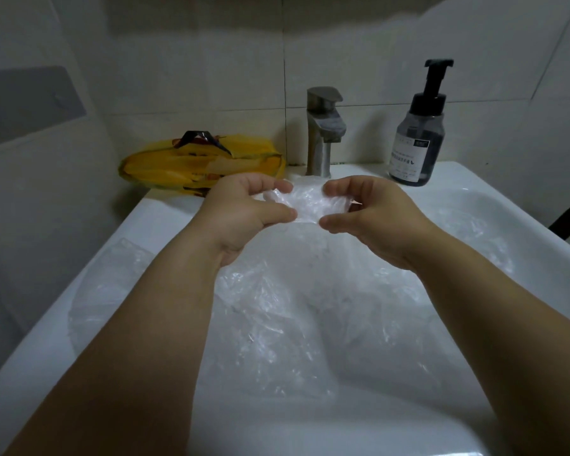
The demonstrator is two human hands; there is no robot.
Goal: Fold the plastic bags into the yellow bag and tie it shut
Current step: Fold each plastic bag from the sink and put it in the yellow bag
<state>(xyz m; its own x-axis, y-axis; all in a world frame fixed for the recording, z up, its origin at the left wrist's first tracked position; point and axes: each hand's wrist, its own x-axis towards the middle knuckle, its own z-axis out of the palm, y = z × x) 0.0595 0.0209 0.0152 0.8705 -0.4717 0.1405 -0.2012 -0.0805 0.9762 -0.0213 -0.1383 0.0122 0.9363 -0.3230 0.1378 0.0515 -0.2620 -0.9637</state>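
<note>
The sink (165, 218) below the tap (323, 133) holds limp clear bags (277, 324); the yellow bag (178, 166) lies left of the tap. In front of the tap, the left hand (241, 218) and right hand (375, 218) each pinch one end of a folded bag (306, 205); I judge it light and slippery, best held at its edges.

Dim light falls on a white basin (165, 218) in a tiled washroom.
Just beyond the fingers (270, 185) a steel tap (321, 133) stands on the basin's back rim; right of them, a dark pump bottle (417, 139); pale wall tiles (195, 60) rise behind, and a grey panel (27, 103) hangs far to their left.
</note>
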